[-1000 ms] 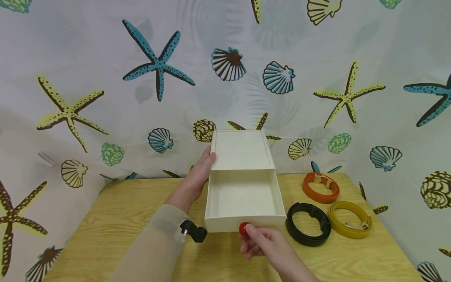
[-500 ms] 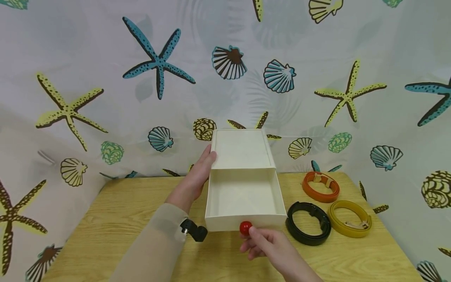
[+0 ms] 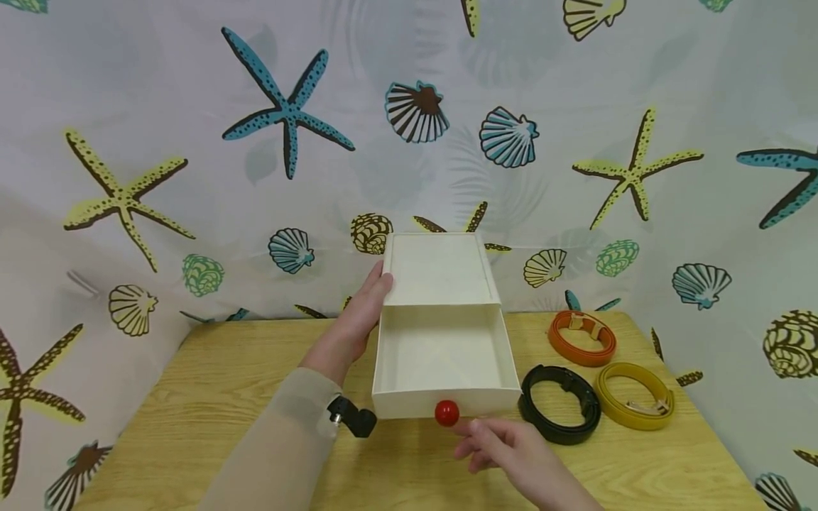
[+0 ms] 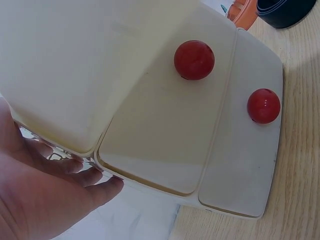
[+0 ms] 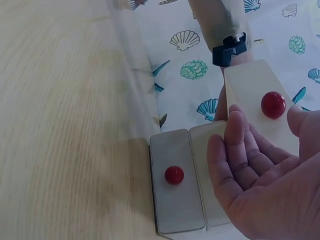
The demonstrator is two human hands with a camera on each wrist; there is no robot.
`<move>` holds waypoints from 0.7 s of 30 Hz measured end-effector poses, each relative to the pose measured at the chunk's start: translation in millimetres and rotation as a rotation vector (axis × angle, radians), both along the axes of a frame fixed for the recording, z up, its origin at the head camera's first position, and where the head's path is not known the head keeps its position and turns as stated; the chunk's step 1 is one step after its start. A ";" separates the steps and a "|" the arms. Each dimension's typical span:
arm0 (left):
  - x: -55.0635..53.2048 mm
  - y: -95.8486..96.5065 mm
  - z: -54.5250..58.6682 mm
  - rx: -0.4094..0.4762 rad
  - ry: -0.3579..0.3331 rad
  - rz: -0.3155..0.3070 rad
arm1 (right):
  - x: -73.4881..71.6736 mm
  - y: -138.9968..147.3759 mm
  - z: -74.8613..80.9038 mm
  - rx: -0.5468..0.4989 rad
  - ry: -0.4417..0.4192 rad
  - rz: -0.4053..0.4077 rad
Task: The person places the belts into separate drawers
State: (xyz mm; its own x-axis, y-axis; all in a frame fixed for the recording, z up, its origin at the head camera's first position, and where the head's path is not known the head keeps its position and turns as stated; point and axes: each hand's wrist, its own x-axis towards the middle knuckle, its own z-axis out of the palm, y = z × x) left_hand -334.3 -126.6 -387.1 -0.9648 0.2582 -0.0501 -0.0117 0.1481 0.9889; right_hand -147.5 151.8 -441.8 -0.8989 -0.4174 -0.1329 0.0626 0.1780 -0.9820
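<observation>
A small white drawer cabinet (image 3: 441, 270) stands on the table with its top drawer (image 3: 409, 405) pulled out; nothing lies inside. On that drawer's front is a round red knob (image 3: 446, 413). My left hand (image 3: 355, 316) rests against the cabinet's left side, its fingers (image 4: 106, 193) stretched along the wall. Just right of and below the knob, my right hand (image 3: 505, 446) is apart from it, fingers loosely bent and holding nothing. In the left wrist view two closed lower drawers show, with a middle knob (image 4: 194, 60) and a bottom knob (image 4: 263, 106).
Right of the cabinet lie three coiled belts: an orange belt (image 3: 580, 356), a black belt (image 3: 557, 432) and a yellow belt (image 3: 637, 420). Behind the wooden table (image 3: 211, 397) hangs a white cloth (image 3: 409, 42) printed with shells and starfish.
My right hand has let go of the red knob and moved a little to the right. The left hand and the pulled-out drawer stay as they were.
</observation>
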 end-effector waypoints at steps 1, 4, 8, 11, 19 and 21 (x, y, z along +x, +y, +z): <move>-0.1 0.3 -0.1 0.000 0.002 -0.002 | 0.2 2.6 -0.3 0.003 0.001 0.004; 0.0 0.8 0.1 0.005 0.005 -0.004 | 0.2 10.9 -1.4 0.014 0.005 0.018; -0.2 0.4 0.0 0.003 0.006 0.001 | 0.3 20.4 -1.8 0.067 0.003 0.039; -0.6 0.2 -0.1 0.000 0.002 0.002 | 1.3 26.7 -2.0 0.122 0.020 0.057; 0.3 -0.7 0.1 0.002 0.006 -0.003 | 2.1 42.1 -4.2 0.326 0.076 -0.003; 0.4 -0.7 -0.1 0.003 0.001 -0.005 | 2.5 46.7 -6.1 0.378 0.109 -0.029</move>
